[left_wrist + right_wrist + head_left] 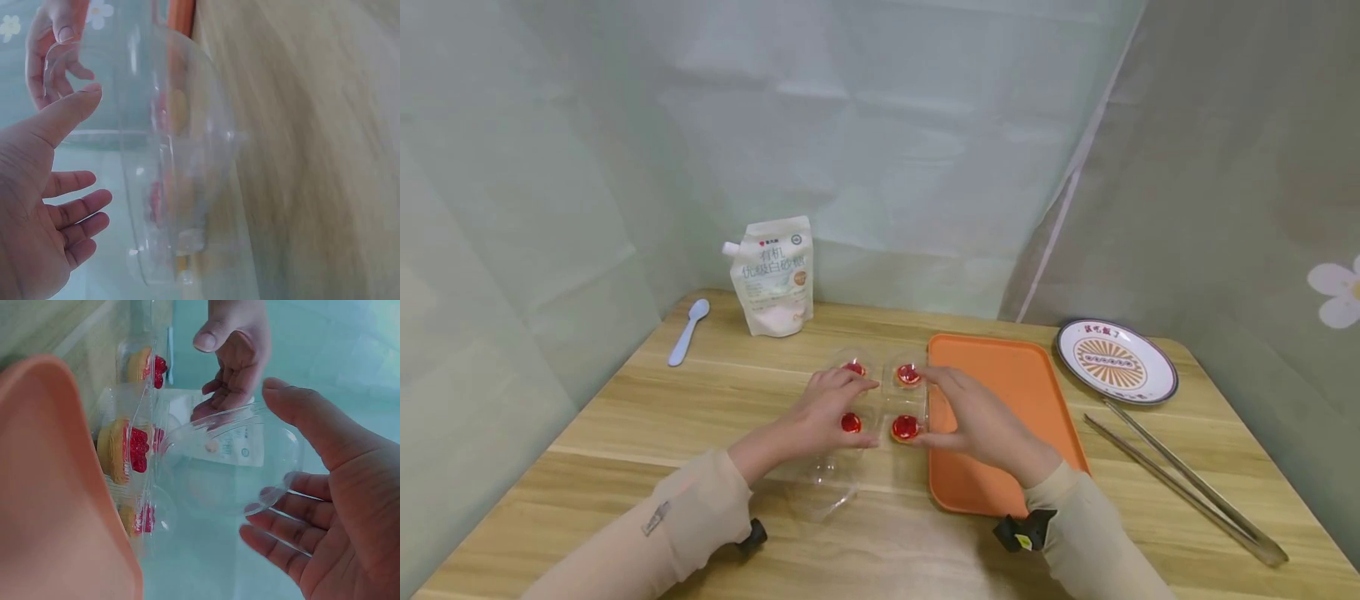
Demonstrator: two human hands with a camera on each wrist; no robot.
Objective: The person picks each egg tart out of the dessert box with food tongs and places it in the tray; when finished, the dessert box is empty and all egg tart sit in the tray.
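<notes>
From my feed, left grip and right grip both look relaxed, clasping nothing. Clear box sits about midway between the counter's side edges. Probably light, flexy, slippery; I'd pinch its sides, since those red-topped tarts likely squash easily.

Head view: the upper-left tart is partly covered by the left hand; the orange tray is partly blocked by the right hand. Both sleeves are cut by the bottom edge, a printed flower by the right. Fine print on the pouch can't be read. Left wrist: tarts are blurred behind clear plastic. Right wrist: tray is cut off at left and bottom; pouch is partly covered by the left hand.
</notes>
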